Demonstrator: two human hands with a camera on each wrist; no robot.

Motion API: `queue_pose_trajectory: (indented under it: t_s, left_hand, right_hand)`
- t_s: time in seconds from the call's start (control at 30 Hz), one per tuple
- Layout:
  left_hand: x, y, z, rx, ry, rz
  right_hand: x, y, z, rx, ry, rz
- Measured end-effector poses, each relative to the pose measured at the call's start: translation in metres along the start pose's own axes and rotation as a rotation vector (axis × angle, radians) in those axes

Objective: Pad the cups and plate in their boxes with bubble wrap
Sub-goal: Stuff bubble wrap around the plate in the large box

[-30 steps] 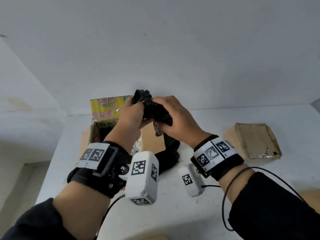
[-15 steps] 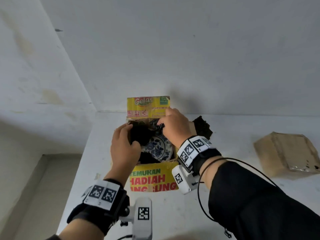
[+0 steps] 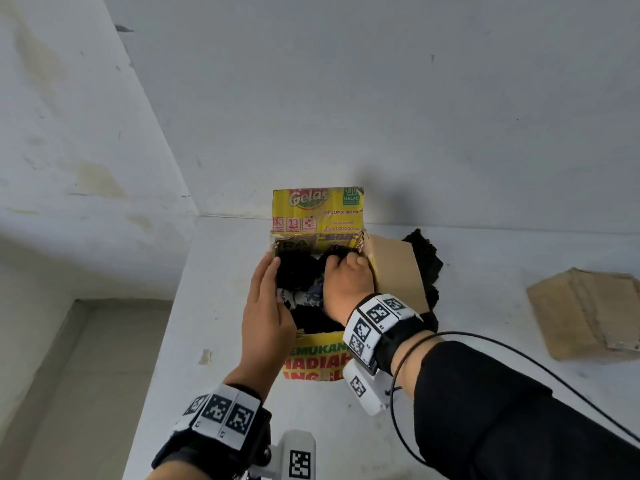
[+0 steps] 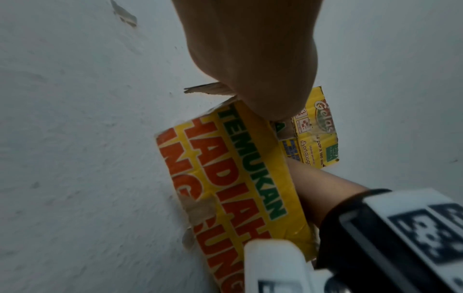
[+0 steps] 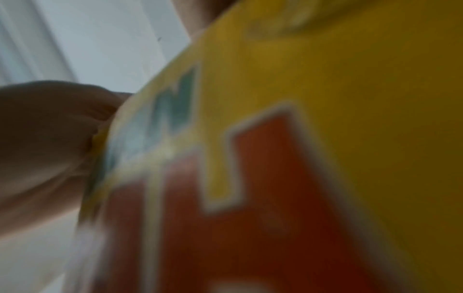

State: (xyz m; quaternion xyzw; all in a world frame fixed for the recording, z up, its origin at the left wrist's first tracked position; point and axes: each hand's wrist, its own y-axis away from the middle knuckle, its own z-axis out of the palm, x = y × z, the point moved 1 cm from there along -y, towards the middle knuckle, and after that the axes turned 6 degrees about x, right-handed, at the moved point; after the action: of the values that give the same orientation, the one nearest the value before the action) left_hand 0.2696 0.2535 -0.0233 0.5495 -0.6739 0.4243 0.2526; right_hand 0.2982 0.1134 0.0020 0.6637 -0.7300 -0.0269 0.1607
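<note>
On a white desk set into a corner of white walls stands an open yellow cardboard box printed with red and green lettering, its back flap upright and a plain brown flap folded out to the right. Well apart to the right lies a flattened brown box. More black bubble wrap lies on the desk just behind the brown flap. Inside the yellow box, black bubble wrap covers most of a blue-and-white patterned plate, which shows between the two hands. The left hand lies flat along the box's left edge, fingers straight, touching the wrap. The right hand reaches in from the right, fingers curled down into the wrap at the back of the box, over the plate.
</note>
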Motion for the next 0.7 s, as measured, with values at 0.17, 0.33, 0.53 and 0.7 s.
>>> queue_pose_trajectory:
  t_s: [0.17, 0.33, 0.53, 0.7]
  left_hand:
    - [-0.001, -0.001, 0.0, -0.003, 0.02, 0.02]
    - [0.0, 0.0, 0.0, 0.004, 0.021, 0.007]
    - [0.0, -0.001, -0.001, -0.015, 0.012, -0.01]
    - [0.0, -0.001, 0.0, -0.027, 0.018, -0.02]
  right_hand:
    - [0.003, -0.007, -0.003, 0.02, -0.135, 0.011]
    - [-0.003, 0.0, -0.012, 0.008, -0.002, -0.031]
    - [-0.01, 0.012, -0.022, 0.097, 0.006, -0.101]
    - [-0.007, 0.004, -0.013, -0.124, -0.11, -0.031]
